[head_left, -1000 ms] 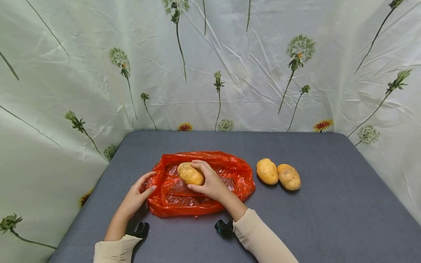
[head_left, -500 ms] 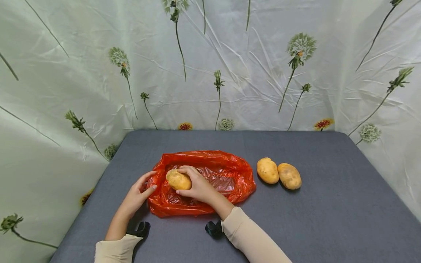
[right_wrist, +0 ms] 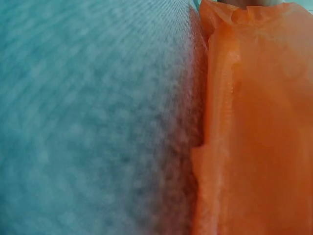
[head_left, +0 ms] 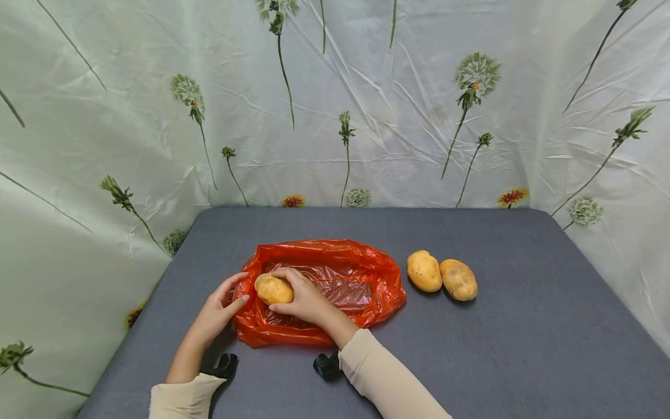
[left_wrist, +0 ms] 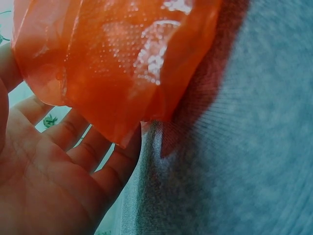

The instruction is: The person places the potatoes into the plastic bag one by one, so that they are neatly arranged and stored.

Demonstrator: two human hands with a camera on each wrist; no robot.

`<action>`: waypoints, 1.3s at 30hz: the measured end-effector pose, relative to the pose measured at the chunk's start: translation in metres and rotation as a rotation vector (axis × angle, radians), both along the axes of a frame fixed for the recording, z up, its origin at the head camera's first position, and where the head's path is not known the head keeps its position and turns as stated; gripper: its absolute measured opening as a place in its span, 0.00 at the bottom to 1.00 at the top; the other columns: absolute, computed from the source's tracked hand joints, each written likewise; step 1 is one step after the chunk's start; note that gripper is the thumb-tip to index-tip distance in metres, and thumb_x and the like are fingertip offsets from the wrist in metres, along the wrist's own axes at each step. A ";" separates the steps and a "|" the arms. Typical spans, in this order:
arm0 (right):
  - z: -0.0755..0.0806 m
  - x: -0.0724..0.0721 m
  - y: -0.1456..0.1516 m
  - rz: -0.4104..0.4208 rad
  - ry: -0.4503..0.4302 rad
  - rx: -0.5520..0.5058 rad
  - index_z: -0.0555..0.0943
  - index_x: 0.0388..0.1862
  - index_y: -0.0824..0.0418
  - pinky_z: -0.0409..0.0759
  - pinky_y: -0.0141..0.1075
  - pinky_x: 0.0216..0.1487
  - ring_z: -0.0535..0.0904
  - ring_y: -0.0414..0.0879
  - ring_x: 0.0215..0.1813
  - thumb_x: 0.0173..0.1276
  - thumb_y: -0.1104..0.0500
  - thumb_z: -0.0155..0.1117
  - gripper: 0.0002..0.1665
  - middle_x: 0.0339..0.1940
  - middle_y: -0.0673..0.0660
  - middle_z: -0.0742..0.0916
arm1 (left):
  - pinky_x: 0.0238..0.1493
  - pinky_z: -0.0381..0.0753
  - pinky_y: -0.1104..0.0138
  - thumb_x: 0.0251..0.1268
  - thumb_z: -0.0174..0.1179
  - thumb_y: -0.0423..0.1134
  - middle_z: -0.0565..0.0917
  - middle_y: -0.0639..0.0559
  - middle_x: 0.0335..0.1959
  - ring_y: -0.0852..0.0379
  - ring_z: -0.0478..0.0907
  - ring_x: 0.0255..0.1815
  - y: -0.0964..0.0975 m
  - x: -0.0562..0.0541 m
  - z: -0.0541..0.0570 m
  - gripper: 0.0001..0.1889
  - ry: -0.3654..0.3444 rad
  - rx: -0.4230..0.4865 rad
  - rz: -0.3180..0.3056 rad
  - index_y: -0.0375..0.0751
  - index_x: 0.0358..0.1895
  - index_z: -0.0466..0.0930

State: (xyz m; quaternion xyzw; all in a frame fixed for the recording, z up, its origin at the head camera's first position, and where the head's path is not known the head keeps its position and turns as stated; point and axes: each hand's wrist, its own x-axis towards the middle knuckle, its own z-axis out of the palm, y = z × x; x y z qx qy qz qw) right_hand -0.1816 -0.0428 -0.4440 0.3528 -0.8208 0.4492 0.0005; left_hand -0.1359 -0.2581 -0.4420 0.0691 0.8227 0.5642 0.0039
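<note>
I see the right hand [head_left: 305, 301] gripping a potato [head_left: 274, 289] within the red bag [head_left: 386, 286] (left hand [head_left: 211, 315] loosely spread, touching it).

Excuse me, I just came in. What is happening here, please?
A person's right hand grips a potato within the open mouth of a red plastic bag, near its left end; whether it touches the bottom is unclear. The left hand holds that end. A second potato and a third potato lie side by side on the grey table, right of the bag.
</note>
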 end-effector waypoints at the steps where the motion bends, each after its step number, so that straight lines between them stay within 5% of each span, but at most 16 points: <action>1: 0.000 0.000 0.000 -0.003 -0.007 -0.001 0.67 0.58 0.56 0.66 0.34 0.54 0.68 0.41 0.56 0.51 0.53 0.71 0.36 0.56 0.51 0.74 | 0.39 0.74 0.68 0.63 0.55 0.37 0.69 0.37 0.55 0.54 0.72 0.44 0.000 0.000 0.000 0.27 0.002 0.001 -0.001 0.41 0.64 0.59; 14: 0.002 0.001 0.006 -0.007 -0.049 -0.027 0.68 0.58 0.57 0.64 0.35 0.56 0.66 0.40 0.58 0.50 0.50 0.71 0.37 0.57 0.51 0.73 | 0.38 0.74 0.68 0.63 0.55 0.37 0.68 0.38 0.56 0.51 0.71 0.45 0.000 0.000 0.000 0.26 0.007 -0.018 0.007 0.41 0.64 0.60; 21: 0.012 0.002 0.015 0.023 -0.053 -0.064 0.66 0.60 0.61 0.66 0.37 0.56 0.68 0.49 0.58 0.54 0.53 0.69 0.36 0.58 0.54 0.72 | 0.38 0.75 0.68 0.63 0.55 0.36 0.68 0.36 0.56 0.48 0.71 0.45 0.001 0.001 0.001 0.27 -0.008 0.001 0.008 0.40 0.64 0.59; 39: 0.039 0.006 0.057 -0.051 0.082 -0.103 0.65 0.62 0.59 0.63 0.40 0.59 0.63 0.42 0.62 0.56 0.53 0.67 0.36 0.60 0.52 0.71 | 0.37 0.75 0.68 0.63 0.54 0.33 0.67 0.35 0.56 0.52 0.72 0.44 -0.001 -0.002 -0.002 0.27 -0.011 0.025 -0.001 0.38 0.64 0.59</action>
